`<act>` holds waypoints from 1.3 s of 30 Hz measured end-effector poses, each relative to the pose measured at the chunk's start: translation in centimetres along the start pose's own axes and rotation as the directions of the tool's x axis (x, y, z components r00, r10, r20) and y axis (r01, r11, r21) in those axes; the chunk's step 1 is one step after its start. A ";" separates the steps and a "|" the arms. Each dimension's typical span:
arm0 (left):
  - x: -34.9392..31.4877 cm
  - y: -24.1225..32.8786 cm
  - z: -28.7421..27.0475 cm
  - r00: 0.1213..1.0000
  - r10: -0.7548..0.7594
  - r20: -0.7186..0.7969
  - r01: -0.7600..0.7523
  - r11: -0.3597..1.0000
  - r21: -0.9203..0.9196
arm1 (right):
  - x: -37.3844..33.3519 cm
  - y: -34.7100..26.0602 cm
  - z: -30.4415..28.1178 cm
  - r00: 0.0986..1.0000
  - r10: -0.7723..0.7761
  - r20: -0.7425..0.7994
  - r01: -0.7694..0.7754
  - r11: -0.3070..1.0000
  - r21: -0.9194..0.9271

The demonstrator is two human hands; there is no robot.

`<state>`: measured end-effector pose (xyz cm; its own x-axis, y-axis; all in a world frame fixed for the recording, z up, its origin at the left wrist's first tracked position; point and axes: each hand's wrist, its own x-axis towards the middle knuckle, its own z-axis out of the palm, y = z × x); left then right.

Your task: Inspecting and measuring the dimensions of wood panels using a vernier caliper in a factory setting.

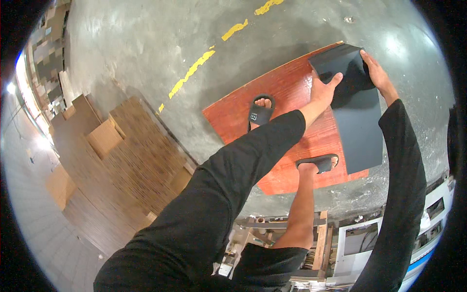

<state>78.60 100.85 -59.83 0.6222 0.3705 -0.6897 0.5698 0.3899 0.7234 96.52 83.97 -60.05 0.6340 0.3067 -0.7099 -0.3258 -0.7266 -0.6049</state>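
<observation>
A glossy dark grey sheet (pixel 362 129) lies lengthwise over the right part of a red wood-grain board (pixel 277 78) on the floor. Its far end is lifted and bent over, forming a darker curved part. My left hand (pixel 323 92) grips the sheet's left edge, thumb on top, with some fingers hidden. Around the far right corner of the bent part, my right hand (pixel 378 73) is closed, its fingertips at the edge. Both my feet, in black slide sandals (pixel 261 113), stand on the red board left of the sheet.
Brown wood-grain panels (pixel 136 151) with cardboard pieces (pixel 105 138) lie at the left. A broken yellow line (pixel 192 73) crosses the concrete floor. Behind my legs stand wooden scraps (pixel 319 238) and a white frame-like unit (pixel 360 243).
</observation>
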 end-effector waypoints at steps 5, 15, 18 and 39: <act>-2.7 0.7 -0.5 0.978 -0.087 0.189 0.027 0.954 0.298 | -2.8 3.5 -1.8 0.946 -0.103 -0.309 0.087 0.994 -0.062; -15.2 2.2 -42.8 0.881 -0.274 0.386 -0.388 0.051 0.920 | -30.9 3.8 15.3 0.910 -0.311 -0.276 0.343 0.936 0.074; -26.5 2.5 -46.6 0.877 -0.457 -0.149 0.140 -0.052 0.989 | -45.4 3.8 13.6 0.947 -0.310 -0.078 0.320 0.913 0.252; -47.2 13.9 4.7 0.698 -0.026 0.715 -0.608 0.507 0.611 | -96.0 -9.2 -17.9 -0.202 -0.938 -0.281 0.810 -0.321 0.491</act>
<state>59.66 84.84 -17.09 0.8039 -0.3546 -0.4775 0.2388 -0.5429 0.8051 51.21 50.19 20.14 0.3750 0.4469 0.8122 0.2735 0.7838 -0.5575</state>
